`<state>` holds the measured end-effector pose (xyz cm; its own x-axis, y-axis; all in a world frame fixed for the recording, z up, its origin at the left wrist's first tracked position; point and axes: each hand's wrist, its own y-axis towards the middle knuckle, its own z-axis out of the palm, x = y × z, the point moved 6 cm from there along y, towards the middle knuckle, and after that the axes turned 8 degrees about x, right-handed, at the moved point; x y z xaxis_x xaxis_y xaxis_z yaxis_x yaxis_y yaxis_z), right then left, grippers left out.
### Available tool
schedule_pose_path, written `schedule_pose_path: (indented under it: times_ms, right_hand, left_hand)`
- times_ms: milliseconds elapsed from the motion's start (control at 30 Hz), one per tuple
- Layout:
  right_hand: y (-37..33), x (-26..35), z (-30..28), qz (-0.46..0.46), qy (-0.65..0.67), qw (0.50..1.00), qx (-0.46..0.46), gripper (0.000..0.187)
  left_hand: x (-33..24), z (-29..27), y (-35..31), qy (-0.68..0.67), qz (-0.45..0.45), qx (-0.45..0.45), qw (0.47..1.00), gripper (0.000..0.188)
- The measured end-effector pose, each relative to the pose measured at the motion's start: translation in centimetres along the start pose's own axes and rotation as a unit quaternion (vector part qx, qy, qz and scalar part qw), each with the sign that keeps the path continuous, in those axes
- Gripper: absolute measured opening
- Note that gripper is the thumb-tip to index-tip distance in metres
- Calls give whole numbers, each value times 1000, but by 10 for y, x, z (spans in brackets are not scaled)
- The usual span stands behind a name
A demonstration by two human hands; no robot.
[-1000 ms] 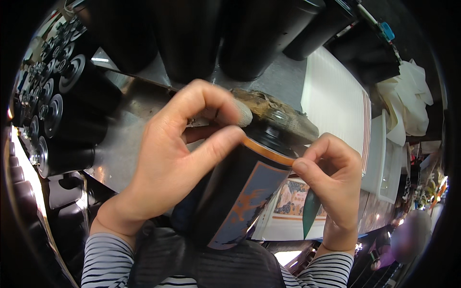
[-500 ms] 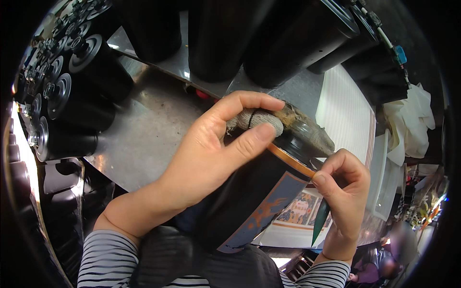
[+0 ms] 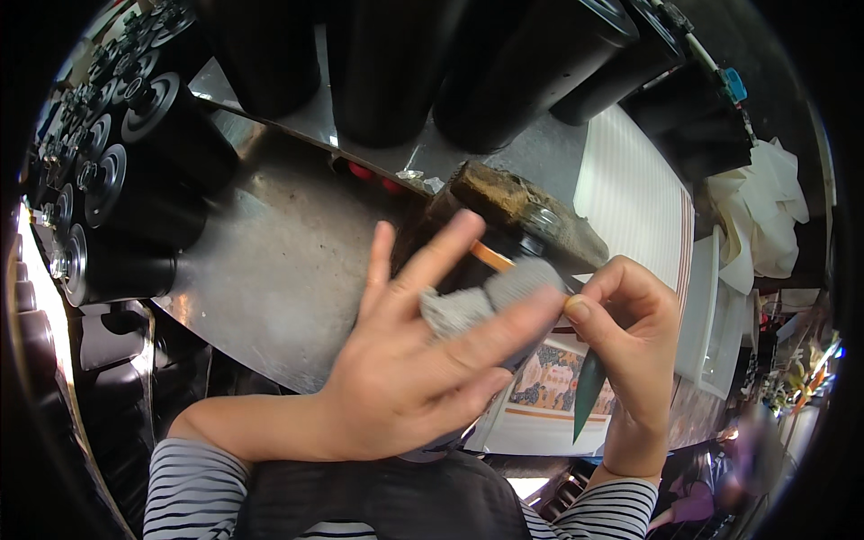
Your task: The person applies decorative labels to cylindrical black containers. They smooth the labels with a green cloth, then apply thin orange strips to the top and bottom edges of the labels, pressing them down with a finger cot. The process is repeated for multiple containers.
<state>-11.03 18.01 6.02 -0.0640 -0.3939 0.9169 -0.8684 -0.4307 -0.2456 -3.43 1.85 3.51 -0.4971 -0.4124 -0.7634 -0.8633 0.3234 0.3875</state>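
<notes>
A black cylinder lies tilted toward me, mostly covered by my left hand; its orange rim band shows between the fingers. My left hand is spread over it, blurred by motion, with grey knit covers on some fingers. At the band's right end, my right hand pinches thumb and finger together on a bit of orange strip. A green pointed tool sticks down from the same hand, its upper part hidden. Beyond the cylinder's end sits a worn, brownish block.
Tall black cylinders stand along the back of the metal table. More with metal end caps fill the left. Striped paper, a printed sheet and white cloth lie to the right.
My left hand has opened from its curled position at the rim and swung down across the cylinder. My right hand keeps its pinch and has shifted slightly up and left.
</notes>
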Motion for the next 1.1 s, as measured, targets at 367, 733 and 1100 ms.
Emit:
schedule_pose_path:
  times_ms: [367, 733, 1100]
  right_hand:
    - [-2, -8, -4, -29, 12, 999, 44, 17]
    - [-10, -13, -11, -54, 39, 997, 33, 27]
    - [-12, -17, -9, -29, 86, 996, 26, 14]
  left_hand:
    - [30, 7, -20, -224, -151, -12, 963, 83]
    - [-37, 4, 22, 221, -1, 77, 972, 51]
    - [14, 4, -16, -144, -135, 2, 980, 83]
